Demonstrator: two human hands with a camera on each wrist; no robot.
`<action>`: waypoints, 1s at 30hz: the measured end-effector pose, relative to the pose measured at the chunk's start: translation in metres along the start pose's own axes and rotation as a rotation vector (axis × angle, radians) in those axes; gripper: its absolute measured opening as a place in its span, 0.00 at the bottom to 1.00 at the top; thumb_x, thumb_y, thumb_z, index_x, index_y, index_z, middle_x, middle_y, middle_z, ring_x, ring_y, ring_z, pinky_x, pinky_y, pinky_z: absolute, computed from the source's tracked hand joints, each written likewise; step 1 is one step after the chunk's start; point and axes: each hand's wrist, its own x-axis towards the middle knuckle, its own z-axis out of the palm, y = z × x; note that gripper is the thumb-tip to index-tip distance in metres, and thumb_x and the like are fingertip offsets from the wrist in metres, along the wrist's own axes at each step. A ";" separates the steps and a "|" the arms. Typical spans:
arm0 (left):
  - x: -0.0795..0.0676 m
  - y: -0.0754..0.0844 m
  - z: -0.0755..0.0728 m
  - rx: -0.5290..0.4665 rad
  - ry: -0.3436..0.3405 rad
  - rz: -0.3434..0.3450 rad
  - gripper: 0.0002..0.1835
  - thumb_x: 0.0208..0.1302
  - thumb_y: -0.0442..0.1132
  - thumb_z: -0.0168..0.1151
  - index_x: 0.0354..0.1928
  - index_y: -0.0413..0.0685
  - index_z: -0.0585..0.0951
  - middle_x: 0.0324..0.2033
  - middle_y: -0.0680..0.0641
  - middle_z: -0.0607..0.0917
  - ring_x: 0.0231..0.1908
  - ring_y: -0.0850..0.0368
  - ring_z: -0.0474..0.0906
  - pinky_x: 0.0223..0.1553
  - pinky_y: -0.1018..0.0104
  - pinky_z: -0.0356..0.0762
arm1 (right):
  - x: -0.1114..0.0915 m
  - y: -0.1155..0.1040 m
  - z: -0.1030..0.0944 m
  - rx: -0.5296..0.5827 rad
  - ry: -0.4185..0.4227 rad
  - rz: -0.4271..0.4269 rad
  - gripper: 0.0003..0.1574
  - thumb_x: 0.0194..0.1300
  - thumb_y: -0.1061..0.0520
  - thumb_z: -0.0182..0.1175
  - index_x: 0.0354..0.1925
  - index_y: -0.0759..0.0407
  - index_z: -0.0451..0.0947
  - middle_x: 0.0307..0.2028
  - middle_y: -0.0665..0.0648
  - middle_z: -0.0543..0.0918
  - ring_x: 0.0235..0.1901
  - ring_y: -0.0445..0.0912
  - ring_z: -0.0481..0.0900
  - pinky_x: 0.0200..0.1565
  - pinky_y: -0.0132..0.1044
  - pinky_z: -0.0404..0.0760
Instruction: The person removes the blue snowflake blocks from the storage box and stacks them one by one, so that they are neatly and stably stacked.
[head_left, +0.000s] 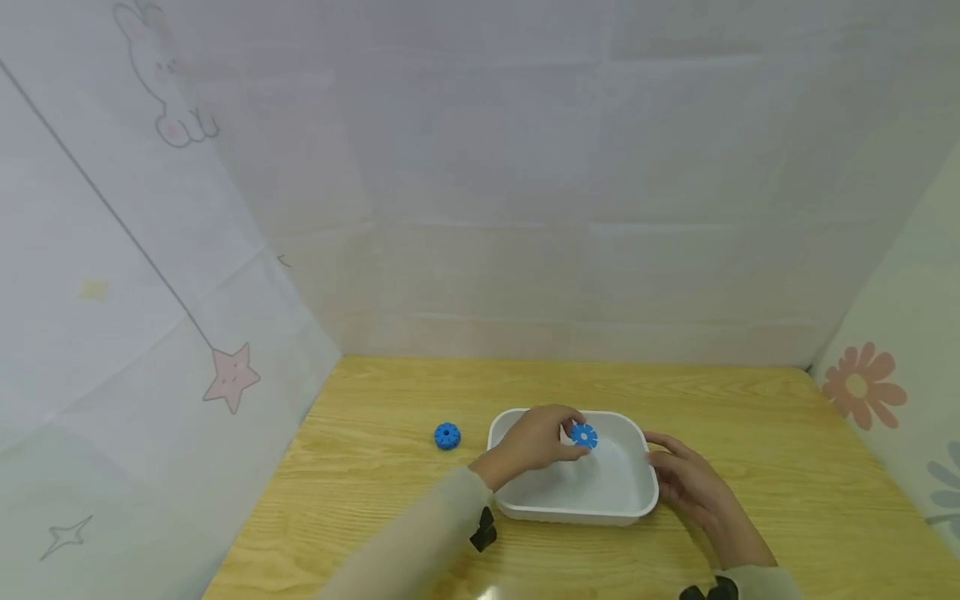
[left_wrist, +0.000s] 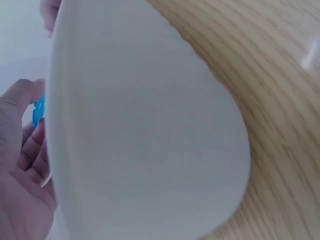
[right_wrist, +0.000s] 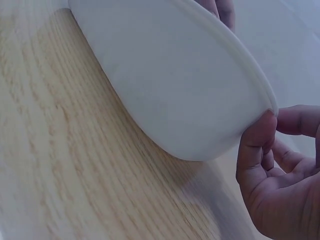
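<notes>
A blue notched disc (head_left: 584, 436) with a small centre hole is pinched between the thumb and fingers of my left hand (head_left: 536, 437). That hand reaches over the white rectangular basin (head_left: 573, 510), the disc above its inside. In the left wrist view, the basin's outer wall (left_wrist: 150, 120) hides most of the disc, and only a blue sliver shows beside the fingers. My right hand (head_left: 693, 487) holds the basin's right end; in the right wrist view its thumb and finger (right_wrist: 260, 135) pinch the rim.
Left of the basin, more blue notched discs (head_left: 447, 435) lie in a small stack on the wooden table (head_left: 360, 483). A pale cloth wall (head_left: 570, 250) rises behind the table's back edge, with printed cloth on both sides.
</notes>
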 end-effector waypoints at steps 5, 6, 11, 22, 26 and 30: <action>-0.011 -0.014 -0.014 -0.024 0.051 0.020 0.25 0.62 0.53 0.73 0.58 0.52 0.83 0.37 0.58 0.83 0.30 0.68 0.72 0.29 0.73 0.72 | -0.001 -0.003 0.001 -0.008 -0.004 0.002 0.32 0.73 0.59 0.60 0.71 0.59 0.65 0.45 0.53 0.84 0.36 0.42 0.81 0.36 0.33 0.82; -0.013 -0.018 -0.017 -0.026 0.058 0.021 0.24 0.62 0.53 0.73 0.58 0.52 0.83 0.37 0.58 0.83 0.29 0.68 0.72 0.29 0.73 0.72 | 0.000 -0.003 0.001 -0.008 -0.005 0.003 0.32 0.73 0.59 0.60 0.71 0.59 0.64 0.45 0.53 0.84 0.36 0.42 0.81 0.36 0.33 0.82; -0.026 -0.033 -0.031 -0.061 0.104 -0.009 0.24 0.62 0.52 0.73 0.58 0.53 0.83 0.36 0.58 0.82 0.30 0.65 0.73 0.30 0.71 0.74 | 0.000 -0.004 0.001 -0.012 -0.008 0.010 0.32 0.72 0.60 0.60 0.71 0.59 0.65 0.43 0.53 0.84 0.32 0.41 0.80 0.32 0.31 0.80; -0.055 -0.071 -0.055 -0.162 0.242 -0.087 0.23 0.63 0.49 0.73 0.58 0.51 0.83 0.37 0.55 0.83 0.32 0.62 0.76 0.32 0.68 0.77 | 0.000 -0.001 -0.003 -0.022 -0.045 0.004 0.30 0.72 0.60 0.60 0.69 0.59 0.66 0.39 0.51 0.83 0.30 0.41 0.78 0.32 0.31 0.79; -0.065 -0.088 -0.061 -0.170 0.288 -0.125 0.24 0.62 0.48 0.73 0.59 0.51 0.83 0.38 0.56 0.83 0.32 0.62 0.77 0.31 0.68 0.77 | 0.001 0.001 -0.004 -0.009 -0.063 0.001 0.28 0.72 0.61 0.59 0.68 0.58 0.68 0.37 0.51 0.83 0.30 0.40 0.77 0.32 0.31 0.79; -0.073 -0.107 -0.066 -0.202 0.329 -0.159 0.24 0.61 0.46 0.75 0.59 0.50 0.83 0.39 0.54 0.84 0.33 0.61 0.78 0.31 0.67 0.78 | 0.003 0.000 -0.006 -0.018 -0.067 -0.012 0.26 0.73 0.60 0.59 0.67 0.55 0.70 0.36 0.49 0.84 0.29 0.40 0.77 0.31 0.31 0.78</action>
